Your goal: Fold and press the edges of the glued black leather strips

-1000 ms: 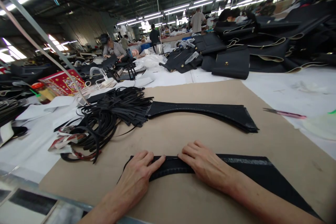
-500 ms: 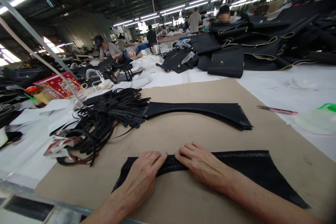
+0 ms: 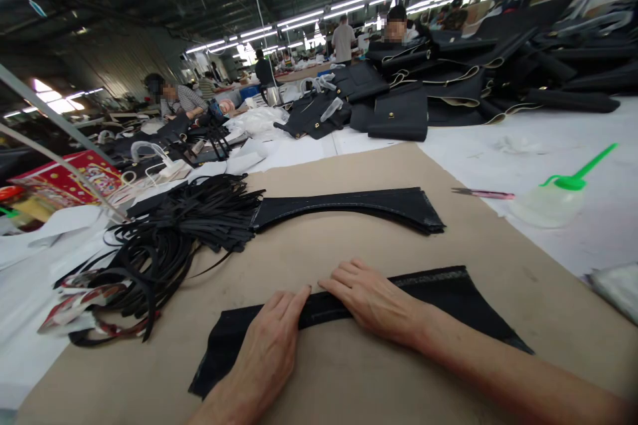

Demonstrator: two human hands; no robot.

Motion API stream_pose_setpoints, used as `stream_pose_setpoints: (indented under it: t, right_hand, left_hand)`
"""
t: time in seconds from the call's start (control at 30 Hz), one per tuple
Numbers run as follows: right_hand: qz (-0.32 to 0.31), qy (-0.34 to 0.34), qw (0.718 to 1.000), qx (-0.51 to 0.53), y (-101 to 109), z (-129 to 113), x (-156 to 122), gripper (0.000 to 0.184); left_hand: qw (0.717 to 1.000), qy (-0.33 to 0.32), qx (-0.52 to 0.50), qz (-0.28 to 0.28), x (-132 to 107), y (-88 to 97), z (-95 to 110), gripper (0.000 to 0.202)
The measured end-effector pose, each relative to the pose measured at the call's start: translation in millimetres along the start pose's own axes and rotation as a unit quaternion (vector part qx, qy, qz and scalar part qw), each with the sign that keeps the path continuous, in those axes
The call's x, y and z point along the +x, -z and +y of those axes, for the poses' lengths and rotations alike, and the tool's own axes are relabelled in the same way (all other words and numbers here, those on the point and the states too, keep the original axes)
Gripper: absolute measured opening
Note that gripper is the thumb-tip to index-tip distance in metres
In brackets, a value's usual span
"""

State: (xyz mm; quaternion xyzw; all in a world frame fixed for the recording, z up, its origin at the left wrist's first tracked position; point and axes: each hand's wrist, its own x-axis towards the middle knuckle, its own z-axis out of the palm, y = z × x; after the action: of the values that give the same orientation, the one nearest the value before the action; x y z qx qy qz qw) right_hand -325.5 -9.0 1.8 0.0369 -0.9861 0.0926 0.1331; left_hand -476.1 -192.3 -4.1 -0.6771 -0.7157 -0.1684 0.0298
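A curved black leather panel [image 3: 448,295] lies flat on a brown board [image 3: 329,249] close to me. My left hand [image 3: 269,348] lies flat on its left part, fingers stretched toward the top edge. Beside it, my right hand [image 3: 371,299] presses flat on the panel's middle, fingers spread and nearly touching the left fingertips. Neither hand holds anything. Farther back on the board rests a stack of similar curved black panels [image 3: 349,204].
A tangle of black straps [image 3: 164,239] lies at the board's left. A clear bottle with a green spout [image 3: 558,196] and a pink-handled tool [image 3: 483,193] sit on the white table at right. Black bags [image 3: 399,116] pile up behind; people work farther off.
The view has swung right and down, so the bottle with the green spout now shows. Both hands stay pressed on the near panel, which sits slightly more tilted in view.
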Motion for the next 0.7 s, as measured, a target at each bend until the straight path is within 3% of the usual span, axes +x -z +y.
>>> stream_pose_setpoints:
  t: [0.13,0.37,0.53,0.7]
  right_hand:
    - [-0.013,-0.026,1.0,0.011,7.1,12.8,-14.4,0.02]
    - [-0.023,0.002,1.0,0.008,8.6,23.6,-30.8,0.025]
    - [-0.033,0.001,0.999,0.005,10.1,18.3,-33.6,0.026]
    - [-0.035,-0.005,0.999,0.006,11.7,15.8,-35.8,0.028]
  left_hand:
    - [0.998,0.018,0.021,-0.051,2.9,0.6,4.8,0.054]
    - [0.989,0.038,0.089,-0.11,10.1,0.9,11.5,0.053]
    - [0.985,0.028,0.118,-0.122,12.3,0.4,14.0,0.054]
    - [0.991,0.009,0.103,-0.09,17.3,-0.3,18.5,0.049]
